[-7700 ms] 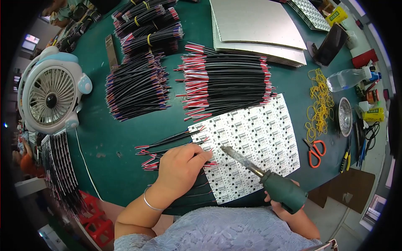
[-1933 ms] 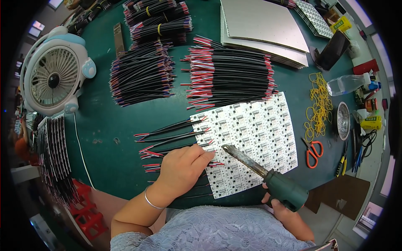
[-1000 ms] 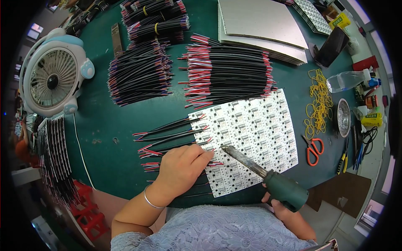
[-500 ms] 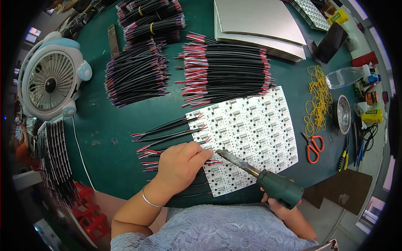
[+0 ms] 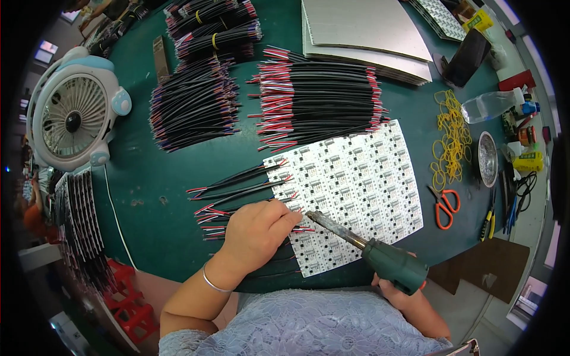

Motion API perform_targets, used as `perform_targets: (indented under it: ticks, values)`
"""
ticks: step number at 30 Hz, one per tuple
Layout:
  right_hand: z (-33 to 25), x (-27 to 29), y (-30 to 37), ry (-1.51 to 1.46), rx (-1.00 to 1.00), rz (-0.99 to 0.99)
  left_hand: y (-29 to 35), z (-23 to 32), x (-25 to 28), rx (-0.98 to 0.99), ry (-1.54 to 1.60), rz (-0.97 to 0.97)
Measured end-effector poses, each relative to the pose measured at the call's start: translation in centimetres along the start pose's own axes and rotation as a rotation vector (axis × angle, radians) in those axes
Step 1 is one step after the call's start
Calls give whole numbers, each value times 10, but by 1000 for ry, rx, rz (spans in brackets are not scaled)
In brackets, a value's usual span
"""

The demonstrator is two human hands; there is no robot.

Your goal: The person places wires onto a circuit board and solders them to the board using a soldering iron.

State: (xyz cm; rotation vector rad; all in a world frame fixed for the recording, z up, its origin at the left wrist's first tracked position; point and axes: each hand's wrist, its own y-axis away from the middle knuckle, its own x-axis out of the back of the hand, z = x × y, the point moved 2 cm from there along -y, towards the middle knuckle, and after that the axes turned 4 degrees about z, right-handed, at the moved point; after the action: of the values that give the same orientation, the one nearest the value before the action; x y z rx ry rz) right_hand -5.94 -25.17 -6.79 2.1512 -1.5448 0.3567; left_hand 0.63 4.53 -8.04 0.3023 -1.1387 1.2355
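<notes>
My left hand (image 5: 254,234) is closed in a pinch on a black cable with thin red and white ends, at the left edge of a white circuit board panel (image 5: 368,184). Other short cables (image 5: 237,188) lie along that edge, their bared ends over the panel. In my right hand (image 5: 393,292) is a green soldering gun (image 5: 395,266), gripped from below. Its dark metal tip touches or hovers just beside my left fingertips; I cannot tell which. The gun's body hides part of my right fingers.
Black cable bundles (image 5: 196,104) and a row of cables (image 5: 323,98) lie beyond the panel. A fan (image 5: 73,121) stands at left. To the right are orange scissors (image 5: 445,207), yellow rubber bands (image 5: 452,142), a metal bowl (image 5: 487,160) and a bottle (image 5: 490,107). Stacked boards (image 5: 365,26) sit at the back.
Both hands and the soldering gun stay almost where they were. The gun's body has shifted very slightly left, and the whole view has moved a little.
</notes>
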Motion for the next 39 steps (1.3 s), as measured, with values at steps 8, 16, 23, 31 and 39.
perform_targets:
  ticks: [8, 16, 23, 31, 39]
  values:
    - [0, -4, 9, -503, -21, 38, 2, 0, 0, -32, -11, 12]
    - [12, -6, 25, -710, 37, 210, 4, 44, 38, 94, -134, -56]
    - [14, -9, 28, -612, 40, 151, 19, 34, 5, 222, -157, -103]
    - [19, -9, 29, -381, 68, 53, 17, 32, 2, 101, -147, -38]
    - [3, -8, 20, -405, 34, 58, 17, 28, 0, 106, -65, 45]
